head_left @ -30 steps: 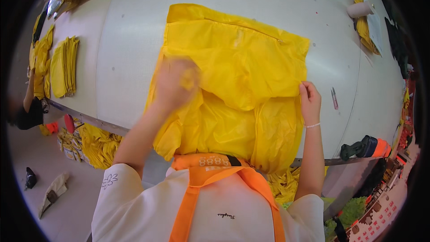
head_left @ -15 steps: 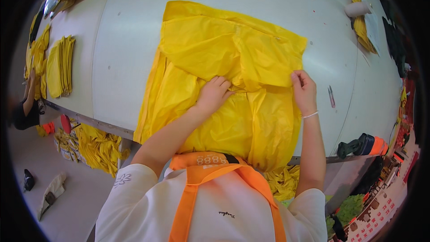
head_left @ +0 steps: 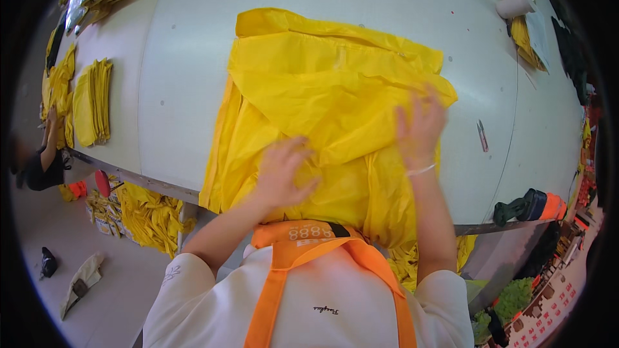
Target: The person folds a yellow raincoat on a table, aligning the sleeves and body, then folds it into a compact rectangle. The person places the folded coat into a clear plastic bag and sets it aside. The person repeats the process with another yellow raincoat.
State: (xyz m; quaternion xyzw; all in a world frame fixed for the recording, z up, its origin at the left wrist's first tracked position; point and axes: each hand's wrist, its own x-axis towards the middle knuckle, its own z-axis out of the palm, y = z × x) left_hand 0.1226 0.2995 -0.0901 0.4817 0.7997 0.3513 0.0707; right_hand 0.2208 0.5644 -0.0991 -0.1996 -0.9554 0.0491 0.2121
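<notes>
The yellow garment (head_left: 290,96) lies creased on the table (head_left: 187,38); the left hand (head_left: 284,171) and right hand (head_left: 419,132) are over it, fingers loosely spread, pinching nothing visible; blur hides contact; the loose upper layer could slip or wrinkle, caused by uneven pressure or trapped slack.

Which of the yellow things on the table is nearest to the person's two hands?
The wide yellow garment laid beneath the left hand and right hand; others, like the folded yellow stack at left, lie well away from them.
</notes>
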